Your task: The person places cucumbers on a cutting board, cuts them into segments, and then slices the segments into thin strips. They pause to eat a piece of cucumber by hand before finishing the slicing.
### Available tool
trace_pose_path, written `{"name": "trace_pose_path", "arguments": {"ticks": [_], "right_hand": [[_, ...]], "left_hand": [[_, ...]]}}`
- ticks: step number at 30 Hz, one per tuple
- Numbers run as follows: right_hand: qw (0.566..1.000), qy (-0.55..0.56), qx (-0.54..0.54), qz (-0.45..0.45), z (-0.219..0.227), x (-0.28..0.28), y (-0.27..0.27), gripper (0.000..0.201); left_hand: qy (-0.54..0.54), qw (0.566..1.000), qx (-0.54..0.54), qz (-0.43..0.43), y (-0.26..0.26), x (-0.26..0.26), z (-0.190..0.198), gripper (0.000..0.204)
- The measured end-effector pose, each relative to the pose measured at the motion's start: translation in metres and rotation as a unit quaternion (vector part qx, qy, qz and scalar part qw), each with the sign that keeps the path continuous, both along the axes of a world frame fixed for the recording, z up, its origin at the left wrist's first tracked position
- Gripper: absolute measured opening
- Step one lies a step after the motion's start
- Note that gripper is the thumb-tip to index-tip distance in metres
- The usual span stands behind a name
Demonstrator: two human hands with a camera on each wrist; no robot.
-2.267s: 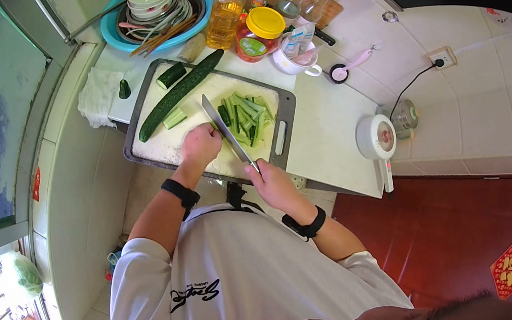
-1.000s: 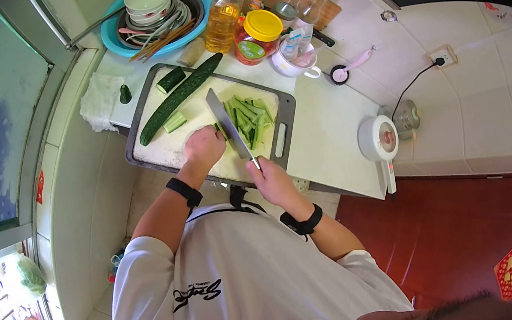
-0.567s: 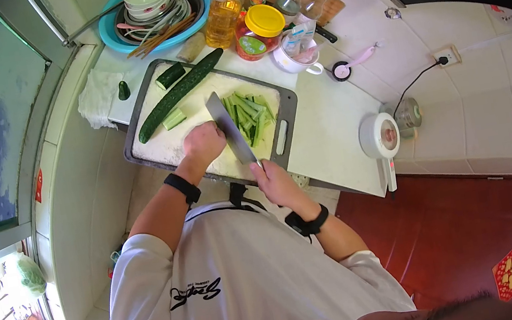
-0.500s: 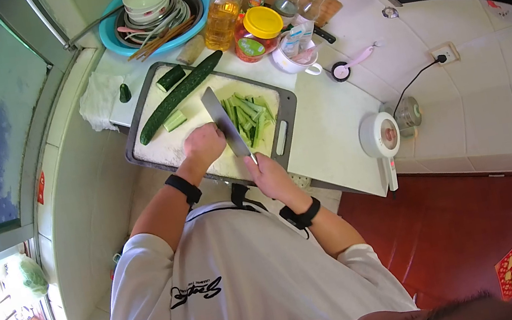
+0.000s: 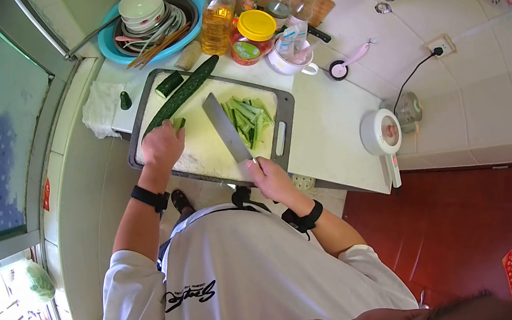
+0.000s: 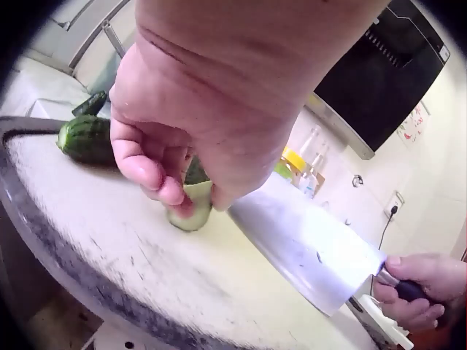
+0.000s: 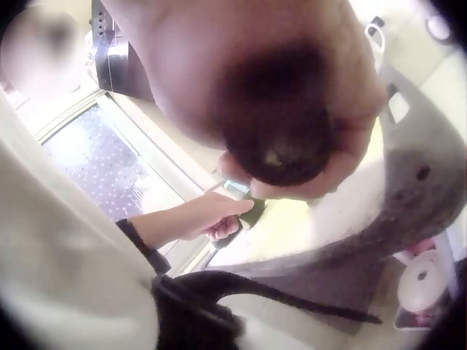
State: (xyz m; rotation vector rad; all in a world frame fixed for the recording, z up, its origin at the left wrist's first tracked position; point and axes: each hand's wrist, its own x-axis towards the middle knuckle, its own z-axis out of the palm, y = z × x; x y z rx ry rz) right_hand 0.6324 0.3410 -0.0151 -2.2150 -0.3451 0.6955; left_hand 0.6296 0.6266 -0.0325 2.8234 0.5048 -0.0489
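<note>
My left hand (image 5: 162,147) is at the left side of the cutting board (image 5: 205,158), its fingers and thumb pinching a short cut piece of cucumber (image 6: 191,211) that shows pale flesh and some dark skin. A whole cucumber (image 5: 194,84) lies just beyond the hand, partly hidden by it, with a cucumber chunk (image 5: 169,84) behind. In my right hand (image 5: 273,181) is the handle of a cleaver (image 5: 225,128), gripped near the board's front edge. The blade slants over the board's middle, left of a pile of cucumber strips (image 5: 251,119).
A blue basin (image 5: 107,46) of bowls and chopsticks stands at the back left. Beside it are an oil bottle (image 5: 218,25), a yellow-lidded jar (image 5: 253,36) and a white mug (image 5: 287,66). A cucumber end (image 5: 125,100) lies left of the board; a small white pot (image 5: 378,130) sits right.
My left hand has moved left from beside the blade to the cucumber piece near the whole cucumber and taken hold of it. The right hand keeps the cleaver in nearly the same place.
</note>
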Motion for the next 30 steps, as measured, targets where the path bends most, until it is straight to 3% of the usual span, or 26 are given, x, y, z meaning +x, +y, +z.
{"name": "trace_pose_path", "arguments": {"ticks": [5, 7, 12, 14, 27, 30], "right_hand": [[1.000, -0.011, 0.015, -0.023, -0.015, 0.011, -0.009, 0.049], [1.000, -0.005, 0.012, -0.024, -0.006, 0.010, -0.007, 0.048], [0.999, -0.033, 0.000, -0.003, 0.006, 0.006, 0.002, 0.046], [0.999, -0.047, -0.012, 0.006, 0.007, 0.006, 0.006, 0.046], [0.994, -0.104, -0.007, 0.026, 0.002, 0.002, 0.005, 0.041], [0.997, -0.072, -0.023, 0.016, 0.009, 0.004, 0.003, 0.040]], "left_hand": [[0.001, 0.991, -0.132, 0.010, -0.032, 0.002, -0.002, 0.053], [0.013, 0.980, -0.190, 0.064, -0.050, 0.003, -0.003, 0.057], [-0.026, 0.977, -0.208, 0.031, -0.054, 0.009, -0.012, 0.049], [0.061, 0.893, -0.433, 0.103, -0.058, 0.013, -0.012, 0.041], [0.044, 0.894, -0.424, 0.138, -0.068, 0.014, -0.011, 0.038], [-0.011, 0.891, -0.420, 0.171, -0.074, 0.016, -0.008, 0.038]]}}
